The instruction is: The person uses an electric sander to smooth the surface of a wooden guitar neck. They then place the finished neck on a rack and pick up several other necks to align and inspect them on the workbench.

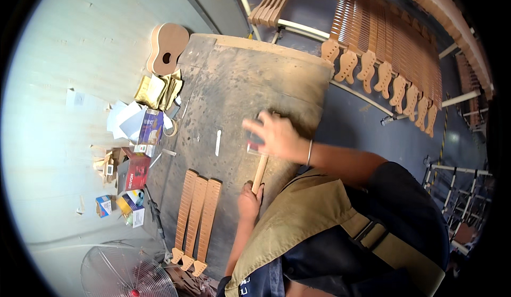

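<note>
My left hand (249,200) grips the lower end of a pale wooden piece (260,168) on the worn workbench (207,100). My right hand (274,137), smeared by motion, is over the upper part of that piece, holding a dark and red block (254,140) that is partly hidden by its fingers. To the left of my hands lie three slotted wooden necks (195,217) side by side. A small white strip (218,143) lies between them and my right hand.
A guitar body (169,42), papers (128,121) and boxes (133,172) line the wall side. A fan (106,270) stands at lower left. Racks of necks (383,52) are beyond the bench's right edge, and a metal-tube frame (452,201) is at far right.
</note>
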{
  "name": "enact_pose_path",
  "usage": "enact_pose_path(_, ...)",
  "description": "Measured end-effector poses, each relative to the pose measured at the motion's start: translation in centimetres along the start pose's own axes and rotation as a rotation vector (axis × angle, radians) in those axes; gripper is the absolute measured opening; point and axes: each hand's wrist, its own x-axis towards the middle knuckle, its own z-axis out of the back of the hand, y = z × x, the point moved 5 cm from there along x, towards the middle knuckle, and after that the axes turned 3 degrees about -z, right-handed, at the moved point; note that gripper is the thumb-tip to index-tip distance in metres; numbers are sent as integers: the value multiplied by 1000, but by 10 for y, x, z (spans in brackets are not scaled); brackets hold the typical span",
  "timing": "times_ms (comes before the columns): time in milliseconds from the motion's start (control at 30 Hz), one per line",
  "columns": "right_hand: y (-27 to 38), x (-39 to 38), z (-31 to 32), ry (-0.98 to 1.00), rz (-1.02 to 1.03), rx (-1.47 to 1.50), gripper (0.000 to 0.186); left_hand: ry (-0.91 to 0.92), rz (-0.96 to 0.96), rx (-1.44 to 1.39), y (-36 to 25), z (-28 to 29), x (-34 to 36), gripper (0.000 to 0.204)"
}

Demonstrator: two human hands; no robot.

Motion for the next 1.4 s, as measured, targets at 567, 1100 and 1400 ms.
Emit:
enact_pose_path(567, -54, 48, 20, -171, -96, 147, 78, -54, -119, -97, -33, -20, 60, 42)
enact_pose_path(1100, -57, 46, 24, -217, -105, 60, 80, -96, -161, -102, -30, -21, 59, 45)
enact_pose_path(1400, 19, -13, -2, 42, 11, 151, 91, -15, -121, -131, -21, -31, 61, 43)
